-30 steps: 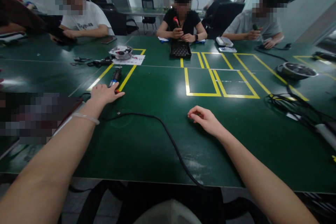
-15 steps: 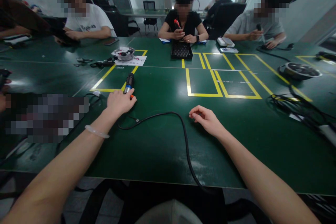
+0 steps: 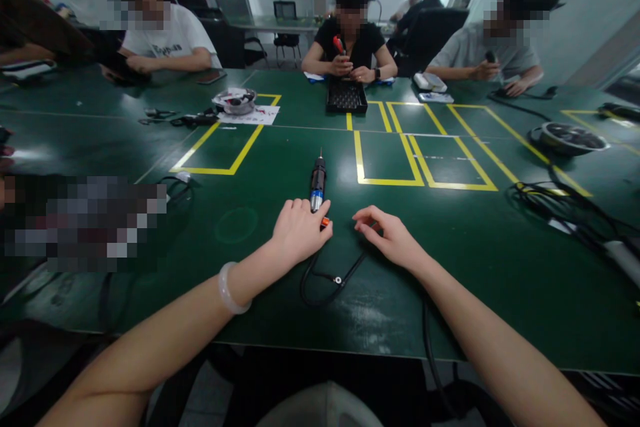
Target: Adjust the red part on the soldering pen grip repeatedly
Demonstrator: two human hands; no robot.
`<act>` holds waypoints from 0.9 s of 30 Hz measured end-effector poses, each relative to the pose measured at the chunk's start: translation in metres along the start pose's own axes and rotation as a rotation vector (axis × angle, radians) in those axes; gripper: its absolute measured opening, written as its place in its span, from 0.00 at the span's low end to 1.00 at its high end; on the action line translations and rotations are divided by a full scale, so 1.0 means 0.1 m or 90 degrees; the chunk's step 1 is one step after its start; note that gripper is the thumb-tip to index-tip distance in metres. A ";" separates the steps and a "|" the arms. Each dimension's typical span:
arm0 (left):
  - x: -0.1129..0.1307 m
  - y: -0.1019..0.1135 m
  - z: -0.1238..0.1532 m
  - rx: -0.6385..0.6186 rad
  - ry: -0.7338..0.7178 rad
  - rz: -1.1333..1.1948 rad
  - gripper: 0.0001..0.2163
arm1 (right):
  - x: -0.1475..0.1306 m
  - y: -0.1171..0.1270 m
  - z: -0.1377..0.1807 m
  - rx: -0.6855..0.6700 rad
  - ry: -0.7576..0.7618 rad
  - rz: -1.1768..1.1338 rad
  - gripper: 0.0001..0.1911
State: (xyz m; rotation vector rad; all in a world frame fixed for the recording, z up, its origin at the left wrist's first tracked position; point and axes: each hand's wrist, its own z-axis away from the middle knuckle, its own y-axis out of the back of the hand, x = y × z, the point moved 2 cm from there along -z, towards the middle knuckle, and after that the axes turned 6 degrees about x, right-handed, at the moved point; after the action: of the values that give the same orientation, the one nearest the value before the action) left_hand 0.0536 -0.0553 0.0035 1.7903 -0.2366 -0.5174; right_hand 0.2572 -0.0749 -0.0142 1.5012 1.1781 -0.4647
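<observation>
We find the corded screwdriver (image 3: 317,188) between the yellow taped outlines (image 3: 390,181), on the green table (image 3: 280,157) or barely above it; we cannot tell which. The left hand (image 3: 300,232) has its fingers curled around the tool's rear. The right hand (image 3: 391,235), just beside, is loosely curved, with nothing seen in it. We judge the tool stiff, smooth and moderately heavy, best gripped mid-barrel, clear of the slender bit (image 3: 321,152), its cord (image 3: 316,305) slack.

Worktop (image 3: 273,177) marked with yellow tape (image 3: 390,181). A clear dish (image 3: 234,109) rests on a paper sheet (image 3: 264,117); a phone (image 3: 211,77) lies beyond it, to the left. A black tray (image 3: 346,109) stands before a seated person (image 3: 323,35); at right, a bowl (image 3: 575,149) stands near tangled cables (image 3: 543,193).
</observation>
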 end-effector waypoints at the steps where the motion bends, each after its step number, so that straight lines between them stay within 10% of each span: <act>1: 0.08 0.02 0.00 0.005 -0.014 0.014 0.25 | 0.00 -0.01 0.00 -0.014 0.005 0.002 0.10; 27: 0.26 0.05 0.09 0.016 -0.132 0.193 0.21 | -0.16 0.04 0.02 -0.167 0.132 0.025 0.18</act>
State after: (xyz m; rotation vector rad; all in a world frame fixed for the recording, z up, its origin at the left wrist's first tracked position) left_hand 0.0729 -0.0750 0.0010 1.6860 -0.6497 -0.4824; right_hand 0.2539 -0.0831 0.0001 1.3646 1.3126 -0.1219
